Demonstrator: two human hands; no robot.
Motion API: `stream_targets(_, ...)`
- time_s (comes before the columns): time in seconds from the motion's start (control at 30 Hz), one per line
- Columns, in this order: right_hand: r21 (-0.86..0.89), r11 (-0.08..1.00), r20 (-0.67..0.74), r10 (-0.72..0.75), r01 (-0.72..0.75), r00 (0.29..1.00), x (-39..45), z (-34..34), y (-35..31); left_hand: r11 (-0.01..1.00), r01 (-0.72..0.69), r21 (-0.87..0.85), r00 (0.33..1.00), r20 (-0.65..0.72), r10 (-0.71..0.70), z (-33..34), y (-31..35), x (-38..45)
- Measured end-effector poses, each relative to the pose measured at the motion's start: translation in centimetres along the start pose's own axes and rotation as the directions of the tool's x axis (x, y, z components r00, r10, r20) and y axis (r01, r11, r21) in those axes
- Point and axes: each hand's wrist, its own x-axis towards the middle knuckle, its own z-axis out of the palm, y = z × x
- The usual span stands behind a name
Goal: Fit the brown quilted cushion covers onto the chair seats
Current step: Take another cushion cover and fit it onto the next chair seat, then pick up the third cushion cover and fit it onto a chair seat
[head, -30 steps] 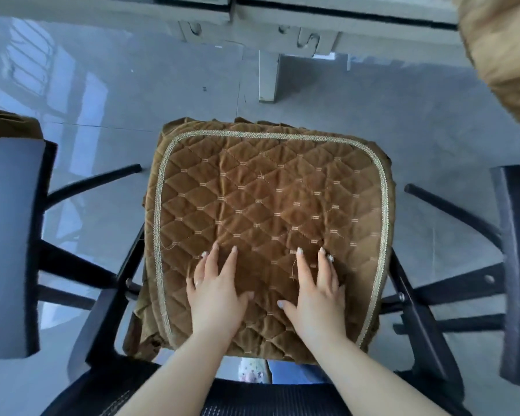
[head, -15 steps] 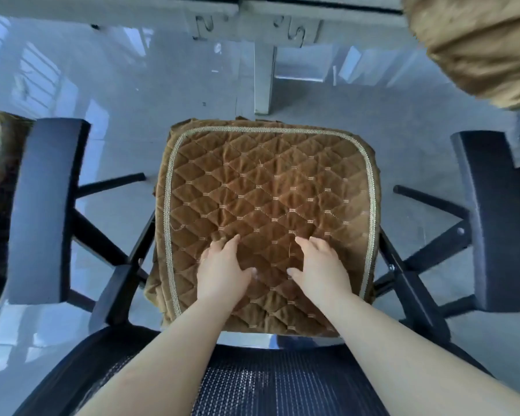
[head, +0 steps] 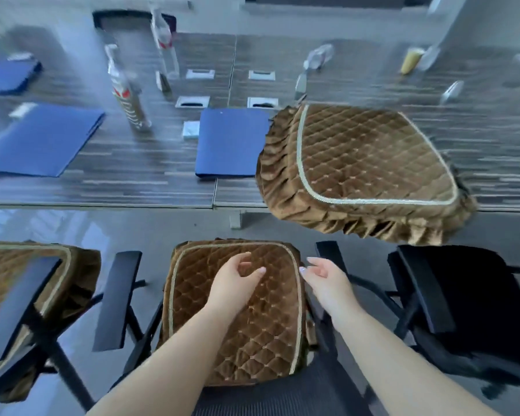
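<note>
Two bare forearms are seen rising from the lower edge of the frame, with no sleeves on them. Pale polish is worn on the nails of the left hand (head: 234, 277) and the right hand (head: 324, 276). No rings or watch are seen.

No text can be read; the bottle (head: 128, 94) on the worktop (head: 132, 169) carries a red-and-white label, too blurred to make out.

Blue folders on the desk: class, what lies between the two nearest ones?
In the head view, a clear bottle and a small white pad lie between the left folder and the middle folder.
</note>
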Motion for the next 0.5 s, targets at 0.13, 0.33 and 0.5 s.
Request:
stream_targets(0.13, 0.05, 0.997, -0.035, -0.049, 0.05, 0.998, -1.6, -6.6, -2.4, 0.998, -0.063, -0.001, 0.998, -0.009, 0.063, 0.8, 6.0, -2.3)
stream_targets(0.33, 0.124, 0.983, -0.09, -0.128, 0.138, 0.988, -1.2, -16.7, -2.9, 0.988, -0.149, -0.03, 0.988, -0.041, 0.148, 5.4, 13.3, -3.5)
stream_targets(0.5, 0.107, 0.977, -0.082, -0.177, 0.185, 0.981, 1.1, -27.2, -1.0, 0.983, -0.15, -0.109, 0.986, -0.085, 0.141, 13.9, 18.7, -5.5)
